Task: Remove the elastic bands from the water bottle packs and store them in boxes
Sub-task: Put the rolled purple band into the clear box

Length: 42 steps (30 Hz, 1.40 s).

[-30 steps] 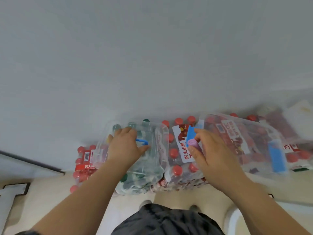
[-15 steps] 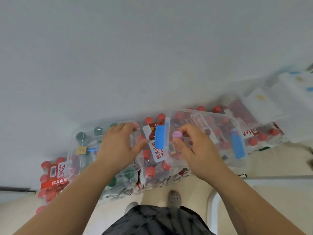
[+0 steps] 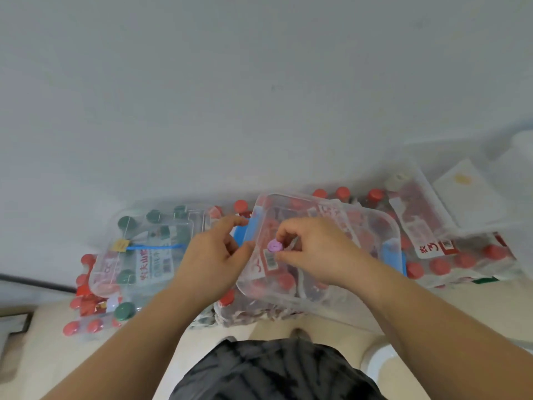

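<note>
Purple elastic band (image 3: 274,246) sits pinched in the right hand (image 3: 314,249) fingers over a clear box (image 3: 372,223), whose blue-latched edge the left hand (image 3: 215,259) grips.

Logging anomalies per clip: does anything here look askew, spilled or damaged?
Nothing spilled or damaged. The clear box under the right hand sits tilted on the red-capped packs, not flat. A blue band remains on the green-capped pack.

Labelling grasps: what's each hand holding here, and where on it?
Right hand pinches a small purple band by its edges, between fingertips. Left hand grips the clear box at its left rim.
</note>
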Each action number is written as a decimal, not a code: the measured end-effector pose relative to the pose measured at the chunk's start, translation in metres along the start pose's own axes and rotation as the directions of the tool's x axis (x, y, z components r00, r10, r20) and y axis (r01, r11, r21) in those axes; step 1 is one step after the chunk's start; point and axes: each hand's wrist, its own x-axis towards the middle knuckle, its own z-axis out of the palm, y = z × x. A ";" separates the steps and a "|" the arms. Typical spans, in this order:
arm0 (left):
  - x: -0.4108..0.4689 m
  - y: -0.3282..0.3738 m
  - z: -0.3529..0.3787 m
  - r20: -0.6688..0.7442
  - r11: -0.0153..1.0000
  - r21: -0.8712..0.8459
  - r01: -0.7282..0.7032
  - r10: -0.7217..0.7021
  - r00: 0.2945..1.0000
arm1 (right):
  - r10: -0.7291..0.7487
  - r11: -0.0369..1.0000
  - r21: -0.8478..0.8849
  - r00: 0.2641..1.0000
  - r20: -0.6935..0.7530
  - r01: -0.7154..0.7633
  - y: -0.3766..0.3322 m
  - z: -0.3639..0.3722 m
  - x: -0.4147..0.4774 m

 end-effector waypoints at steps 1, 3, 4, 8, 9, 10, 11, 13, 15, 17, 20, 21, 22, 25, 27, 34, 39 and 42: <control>-0.005 -0.002 0.002 -0.004 0.999 -0.034 0.021 -0.021 1.000 | -0.012 1.000 -0.023 0.999 0.051 0.013 0.000 0.002 0.007; -0.015 -0.004 0.006 0.005 0.995 -0.078 0.056 -0.056 0.998 | -0.005 0.997 -0.070 0.986 0.167 0.017 0.000 0.007 0.021; -0.019 -0.005 0.007 0.003 0.993 -0.094 0.069 -0.069 0.998 | 0.002 0.995 -0.095 0.977 0.214 0.019 0.000 0.011 0.026; -0.030 -0.007 0.015 -0.066 0.987 -0.145 0.067 -0.077 0.995 | 0.022 0.998 -0.070 0.953 0.302 -0.001 0.004 0.030 0.039; -0.030 -0.007 0.016 -0.078 0.984 -0.164 0.065 -0.079 0.994 | 0.019 0.998 -0.058 0.950 0.313 -0.001 0.005 0.034 0.039; -0.030 -0.006 0.017 -0.084 0.980 -0.186 0.068 -0.085 0.993 | 0.004 0.998 -0.057 0.948 0.317 0.014 0.006 0.037 0.039; -0.028 -0.006 0.018 -0.087 0.976 -0.204 0.071 -0.090 0.992 | -0.016 0.998 -0.060 0.950 0.312 0.036 0.008 0.041 0.039; -0.023 -0.005 0.020 -0.097 0.973 -0.216 0.078 -0.101 0.990 | -0.026 0.999 -0.038 0.961 0.274 0.038 0.010 0.046 0.039; -0.015 -0.005 0.021 -0.117 0.969 -0.229 0.089 -0.118 0.986 | 0.002 1.000 0.010 0.977 0.215 -0.005 0.011 0.049 0.041; -0.008 -0.004 0.020 -0.131 0.960 -0.264 0.093 -0.131 0.983 | 0.031 0.998 0.051 0.985 0.169 -0.040 0.011 0.051 0.043; -0.002 -0.005 0.018 -0.118 0.949 -0.300 0.093 -0.134 0.984 | 0.073 0.993 0.084 0.984 0.163 -0.088 0.008 0.052 0.046; -0.002 -0.006 0.018 -0.112 0.947 -0.309 0.090 -0.131 0.985 | 0.084 0.991 0.085 0.982 0.167 -0.099 0.008 0.052 0.047; -0.002 -0.007 0.018 -0.105 0.944 -0.318 0.089 -0.128 0.986 | 0.089 0.991 0.083 0.980 0.175 -0.105 0.008 0.052 0.047; -0.003 -0.011 0.019 -0.078 0.948 -0.305 0.092 -0.121 0.990 | 0.104 0.992 0.053 0.970 0.218 -0.119 0.009 0.051 0.047; -0.004 -0.013 0.021 -0.080 0.949 -0.299 0.099 -0.128 0.989 | 0.121 0.990 0.045 0.964 0.236 -0.135 0.009 0.051 0.045; -0.001 -0.008 0.023 -0.112 0.952 -0.300 0.057 -0.095 0.989 | 0.215 0.898 0.342 0.953 0.211 -0.278 0.015 0.048 0.039; 0.003 -0.007 0.023 -0.112 0.960 -0.274 0.052 -0.086 0.990 | 0.220 0.911 0.305 0.953 0.207 -0.277 0.017 0.052 0.039; 0.001 -0.006 0.023 -0.108 0.963 -0.267 0.038 -0.069 0.992 | 0.152 0.962 0.197 0.969 0.195 -0.191 0.016 0.052 0.038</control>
